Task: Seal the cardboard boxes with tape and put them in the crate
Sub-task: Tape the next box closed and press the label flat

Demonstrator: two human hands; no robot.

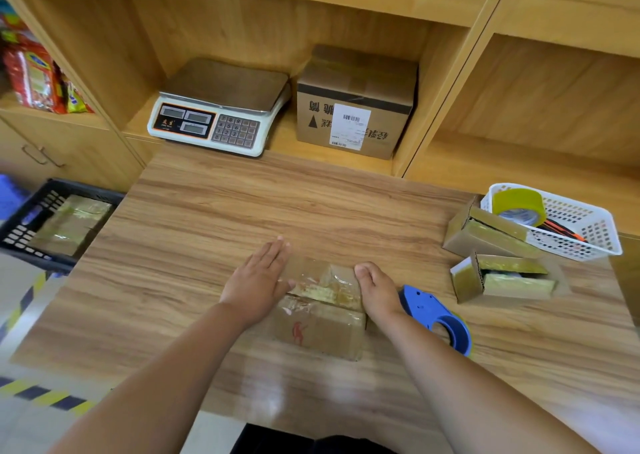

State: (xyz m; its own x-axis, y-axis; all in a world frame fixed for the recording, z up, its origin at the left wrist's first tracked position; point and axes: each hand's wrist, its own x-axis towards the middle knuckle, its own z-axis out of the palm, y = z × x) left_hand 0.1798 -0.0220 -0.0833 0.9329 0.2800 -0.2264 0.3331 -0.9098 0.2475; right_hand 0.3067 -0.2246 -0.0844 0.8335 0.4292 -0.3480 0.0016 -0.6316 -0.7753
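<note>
Cardboard box (322, 329), near centre: left hand (258, 280) flat, outstretched, against left side; right hand (377, 292) on right edge, grip unclear

Box (320, 318) on table (214, 218); crate (20, 225) left, 2 boxes (485, 235) (502, 282) and basket (595, 242) right, scale (221, 107) behind.

My left hand (258, 282) and right hand (375, 289) cover both sides of the small box (320, 329) — my right fingers (363, 272) bend down out of sight. The surface (207, 228) hides part of the crate (20, 225); the label (349, 126) has print too small to read.
</note>
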